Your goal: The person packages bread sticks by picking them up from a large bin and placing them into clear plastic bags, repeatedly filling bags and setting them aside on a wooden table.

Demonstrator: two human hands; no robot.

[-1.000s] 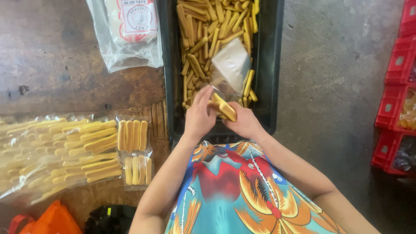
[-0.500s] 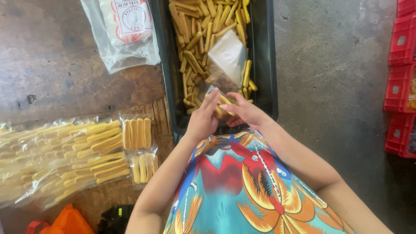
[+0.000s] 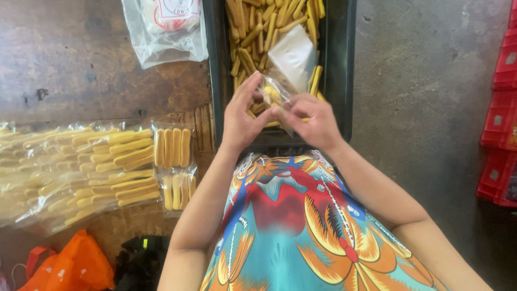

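Over the near end of a black tray point(image 3: 340, 64) full of golden finger biscuits point(image 3: 258, 29), both hands hold a small clear plastic bag point(image 3: 272, 97) with a few biscuits inside. My left hand point(image 3: 240, 116) pinches the bag's left side, fingers pointing up. My right hand point(image 3: 309, 119) grips its right side, fingertips meeting the left hand's. A loose white-clear bag point(image 3: 293, 56) lies on the biscuits just beyond the hands.
Filled clear packs of biscuits point(image 3: 172, 148) lie in rows on the wooden surface at left. A bag of empty printed bags point(image 3: 167, 27) sits at top left. Red crates point(image 3: 501, 108) stand at right on concrete. An orange bag point(image 3: 75, 264) lies at bottom left.
The hands have come closer together around the small bag, and it now stands more upright between the fingertips. The view has shifted slightly, so the tray sits lower in frame.
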